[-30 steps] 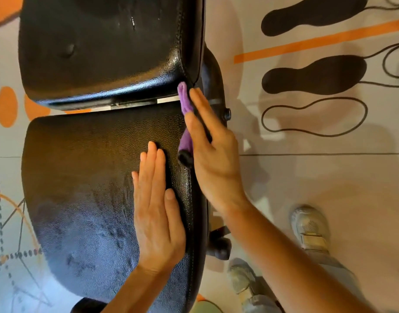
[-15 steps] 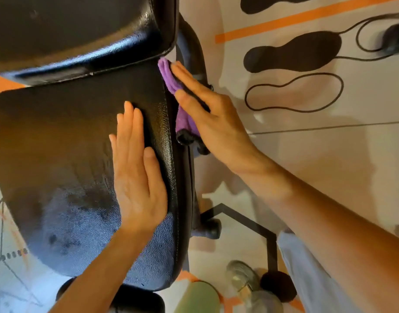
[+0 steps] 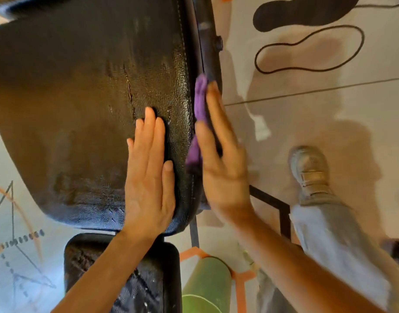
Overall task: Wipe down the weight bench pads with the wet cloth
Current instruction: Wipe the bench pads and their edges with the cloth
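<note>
— Where's the purple cloth (image 3: 199, 98)?
— Against the right side edge of the black seat pad (image 3: 81, 98), pressed there by the right hand (image 3: 221, 159) — fingers straight and together, flat on the cloth.
— And the left hand (image 3: 148, 177)?
— Lying flat on top of the pad near that edge, fingers straight, holding nothing. A grey shoe (image 3: 311, 172) stands on the floor (image 3: 307, 114) to the right.

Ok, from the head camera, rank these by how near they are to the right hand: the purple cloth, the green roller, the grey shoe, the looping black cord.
1. purple cloth: pressed under the right hand, against the pad's side.
2. green roller: below the hand, on the floor.
3. grey shoe: to its right; too close to call against the roller.
4. black cord: farthest, top right.
</note>
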